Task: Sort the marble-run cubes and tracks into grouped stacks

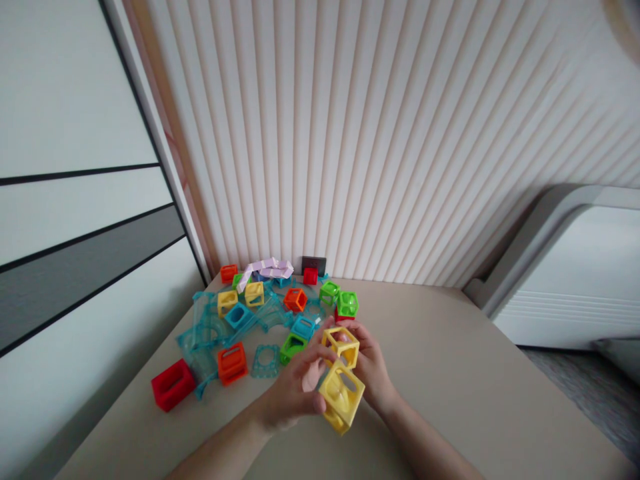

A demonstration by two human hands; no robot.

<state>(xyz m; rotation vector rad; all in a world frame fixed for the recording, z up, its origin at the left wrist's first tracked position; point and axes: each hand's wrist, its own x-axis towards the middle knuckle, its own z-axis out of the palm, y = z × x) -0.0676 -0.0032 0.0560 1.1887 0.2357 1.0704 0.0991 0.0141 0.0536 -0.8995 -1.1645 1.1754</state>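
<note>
Two yellow hollow toy cubes are held above the near part of the table. My left hand [295, 395] is closed on the lower yellow cube [342, 393], with its thumb on the left side and fingers reaching over the top. Just beyond it, my right hand [371, 365] grips the upper yellow cube [341, 345] from the right and behind. Both cubes are tilted and appear to touch; whether they are joined I cannot tell. Past the fingertips are a green cube [347, 304] on a red piece and another green cube [293, 348].
Translucent blue track pieces [207, 327] lie scattered at left with several coloured cubes. A red block [173, 385] sits near the table's left edge. At the back are a lilac folded strip [267, 268] and a dark box [314, 265] against the ribbed wall [340, 133].
</note>
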